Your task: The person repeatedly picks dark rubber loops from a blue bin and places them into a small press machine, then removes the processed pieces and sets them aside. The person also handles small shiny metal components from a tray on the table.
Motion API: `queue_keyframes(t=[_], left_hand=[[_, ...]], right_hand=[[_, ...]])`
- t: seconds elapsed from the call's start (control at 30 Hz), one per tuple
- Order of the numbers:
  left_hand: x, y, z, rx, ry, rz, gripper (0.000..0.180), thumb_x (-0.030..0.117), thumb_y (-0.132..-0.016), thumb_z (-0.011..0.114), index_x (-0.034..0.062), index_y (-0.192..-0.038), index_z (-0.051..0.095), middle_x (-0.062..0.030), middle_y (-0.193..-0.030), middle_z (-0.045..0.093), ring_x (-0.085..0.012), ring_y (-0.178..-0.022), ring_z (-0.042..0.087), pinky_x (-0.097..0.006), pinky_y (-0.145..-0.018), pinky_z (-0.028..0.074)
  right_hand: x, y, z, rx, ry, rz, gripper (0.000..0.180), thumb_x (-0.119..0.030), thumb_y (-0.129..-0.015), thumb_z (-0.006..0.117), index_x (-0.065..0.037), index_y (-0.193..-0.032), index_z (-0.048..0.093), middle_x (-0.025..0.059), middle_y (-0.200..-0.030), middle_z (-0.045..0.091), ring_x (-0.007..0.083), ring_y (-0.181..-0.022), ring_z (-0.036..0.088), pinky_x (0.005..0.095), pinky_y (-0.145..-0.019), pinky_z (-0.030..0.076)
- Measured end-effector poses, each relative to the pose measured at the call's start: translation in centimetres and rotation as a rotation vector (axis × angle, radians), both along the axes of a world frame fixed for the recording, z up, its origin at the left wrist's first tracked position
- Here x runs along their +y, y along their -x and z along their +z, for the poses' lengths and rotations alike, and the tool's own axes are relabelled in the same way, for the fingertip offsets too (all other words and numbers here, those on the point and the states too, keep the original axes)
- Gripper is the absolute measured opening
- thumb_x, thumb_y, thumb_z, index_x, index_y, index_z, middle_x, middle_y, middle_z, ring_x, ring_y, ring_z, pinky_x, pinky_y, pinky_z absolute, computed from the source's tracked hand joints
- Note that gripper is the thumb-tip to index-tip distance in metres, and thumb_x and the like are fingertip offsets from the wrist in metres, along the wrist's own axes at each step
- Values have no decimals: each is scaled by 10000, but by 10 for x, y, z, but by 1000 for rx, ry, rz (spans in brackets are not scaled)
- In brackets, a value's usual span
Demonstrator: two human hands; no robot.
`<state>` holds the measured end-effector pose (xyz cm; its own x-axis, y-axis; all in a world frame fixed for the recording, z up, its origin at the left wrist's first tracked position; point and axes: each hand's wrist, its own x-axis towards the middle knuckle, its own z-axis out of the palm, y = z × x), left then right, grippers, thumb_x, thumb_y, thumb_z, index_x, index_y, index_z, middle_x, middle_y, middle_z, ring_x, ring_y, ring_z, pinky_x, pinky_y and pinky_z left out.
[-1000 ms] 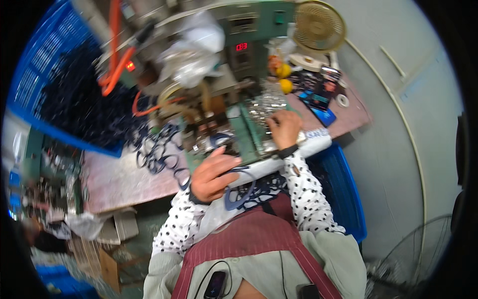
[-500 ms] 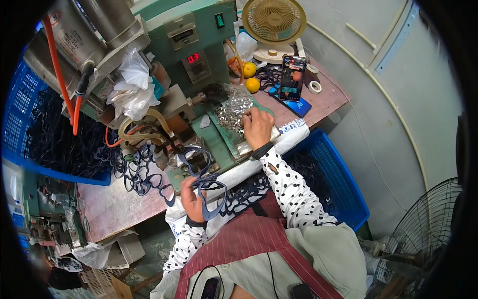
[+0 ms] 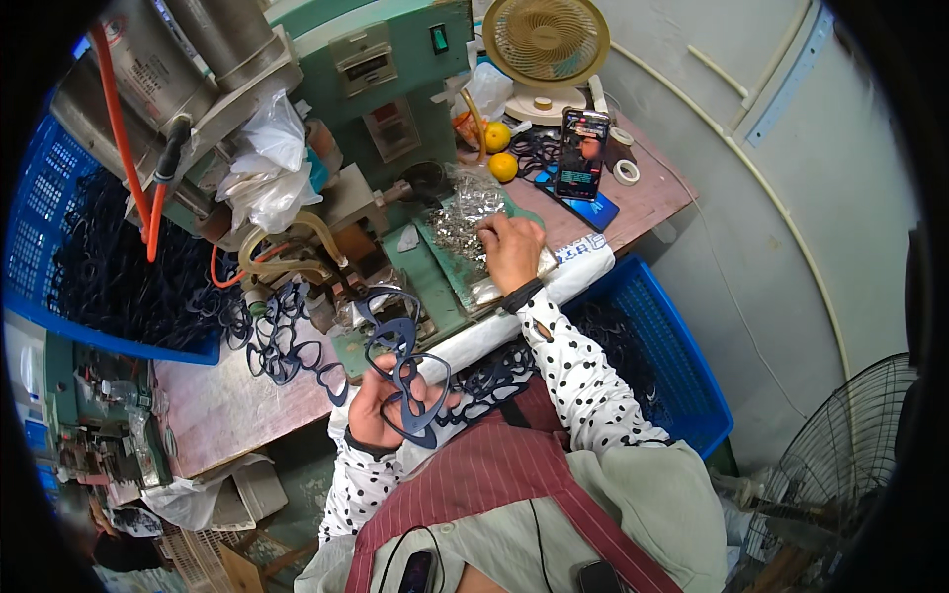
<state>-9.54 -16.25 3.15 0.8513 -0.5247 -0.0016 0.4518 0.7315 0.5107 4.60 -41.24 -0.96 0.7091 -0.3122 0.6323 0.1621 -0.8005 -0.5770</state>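
Dark blue loop-shaped pieces (image 3: 423,423), like joined flat rings, hang from my left hand (image 3: 374,407). Its fingers are curled up around them, palm partly turned upward. They stretch up to the press's lower tooling, where another blue loop (image 3: 381,304) lies close by. My right hand (image 3: 516,255) reaches into a heap of small shiny metal pieces (image 3: 455,225) on a green tray. Its fingers are bent and drawn together at the heap's edge. What its fingertips pinch is hidden. More blue loops (image 3: 484,381) lie across my lap.
The green press (image 3: 425,59) stands ahead, with orange hoses. Blue baskets of loops stand at the left (image 3: 138,341) and right (image 3: 682,346). A phone (image 3: 581,153), two yellow fruits (image 3: 502,166), tape rolls and a small fan (image 3: 546,44) sit on the table. A wire-caged fan (image 3: 840,465) stands lower right.
My left hand has rolled palm-upward, and the blue loops have swung round with it. My right hand stays at the metal heap, shifted very slightly. The red display on the press has gone dark.
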Motion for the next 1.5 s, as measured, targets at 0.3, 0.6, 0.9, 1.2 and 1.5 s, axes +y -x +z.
queue_keyframes(t=[0.3,0.6,0.9,1.2,1.5], left_hand=[[13,-41,-24,72,69,-328,631,462,-1002,337,-113,-1197,510,-231,-828,614,-288,-717,512,-399,-772,399],[-7,-58,-8,-134,-102,-359,457,318,-985,477,-116,-961,619,-168,-621,618,-218,-498,536,-305,-529,404],[-24,-62,-1,-352,-73,-437,325,273,-923,578,-47,-878,620,-154,-632,604,-235,-572,546,-328,-565,410],[15,-41,80,-1054,-181,40,131,162,-843,736,108,-949,682,-60,-843,701,-168,-750,582,-416,-823,431],[61,0,73,-984,-527,361,221,262,-954,602,52,-894,637,-80,-799,616,-206,-661,548,-384,-694,457]], right_hand=[[14,15,35,-34,-75,224,110,-84,-768,701,-114,-868,734,60,-866,692,283,-891,577,391,-792,447],[35,32,65,-6,-204,393,131,-46,-744,670,-78,-857,728,89,-847,689,282,-835,606,371,-764,472],[42,38,74,-66,-254,463,135,-30,-721,674,-79,-840,718,62,-846,693,264,-831,598,360,-779,466],[21,36,45,-50,-327,440,156,9,-715,675,-76,-839,715,67,-837,679,264,-806,612,356,-727,495],[10,7,5,-52,-337,311,181,21,-747,636,-71,-888,704,102,-840,641,293,-735,614,379,-663,501]])
